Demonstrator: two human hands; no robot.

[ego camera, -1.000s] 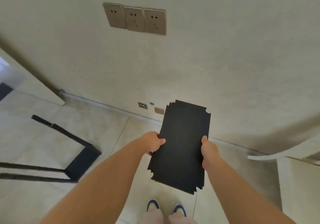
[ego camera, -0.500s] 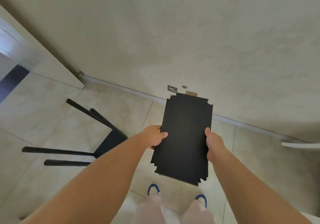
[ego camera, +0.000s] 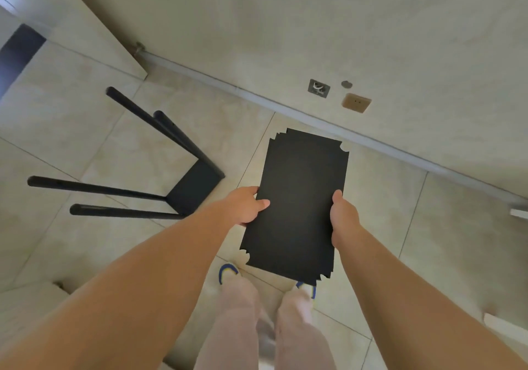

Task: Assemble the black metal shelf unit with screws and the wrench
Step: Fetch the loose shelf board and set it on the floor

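**Two hands holding a stack of black shelf panels above the tiled floor**

Several thin black panels (ego camera: 297, 204), stacked with their notched corners slightly out of line, are being held flat in the air in front of the person, over the feet. The left hand (ego camera: 245, 205) is gripping the stack's left edge, thumb lying on top and fingers going underneath. The right hand (ego camera: 344, 215) is gripping the right edge in the same way, thumb pointing up along the side.

To the left of the stack, a black metal frame (ego camera: 197, 188) is lying on its side on the floor, its four round legs (ego camera: 97, 188) pointing away to the left.

Below the panels, blue-trimmed shoes (ego camera: 228, 272) and pale trouser legs are showing, blurred.

The floor (ego camera: 457, 241) is made of large beige tiles with thin joints. A plain light wall (ego camera: 314, 27) is rising beyond it, with a pale skirting strip (ego camera: 371, 142) running along its foot. Low on the wall are sitting a small grey plate (ego camera: 319, 88), a round cap (ego camera: 346, 84) and a tan socket plate (ego camera: 356, 102). At far left a pale door edge (ego camera: 94, 35) is meeting the wall by a small stopper (ego camera: 139, 47).
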